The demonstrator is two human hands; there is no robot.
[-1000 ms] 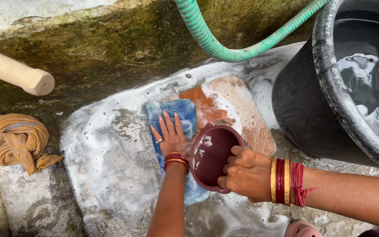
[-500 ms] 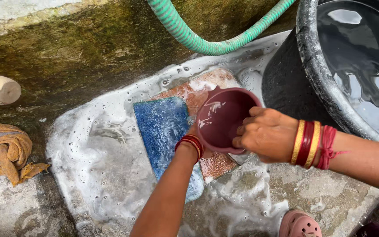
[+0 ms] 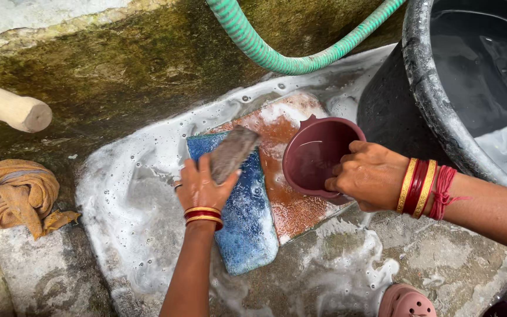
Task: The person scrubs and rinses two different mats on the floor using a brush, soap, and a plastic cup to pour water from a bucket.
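One big black tub (image 3: 441, 117) of water stands beside us, then the soapy blue-and-rust cloth (image 3: 247, 217) on the stone slab (image 3: 136, 223). Our right hand (image 3: 371, 176) grips the maroon mug (image 3: 318, 158); our left hand (image 3: 200, 188) pinches a grey scrubber (image 3: 233, 152) over the cloth. Wet foam could let either slip.

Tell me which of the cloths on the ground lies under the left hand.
The blue cloth, soapy on the wet stone beside the rust-orange cloth; left hand holds a brush over it.
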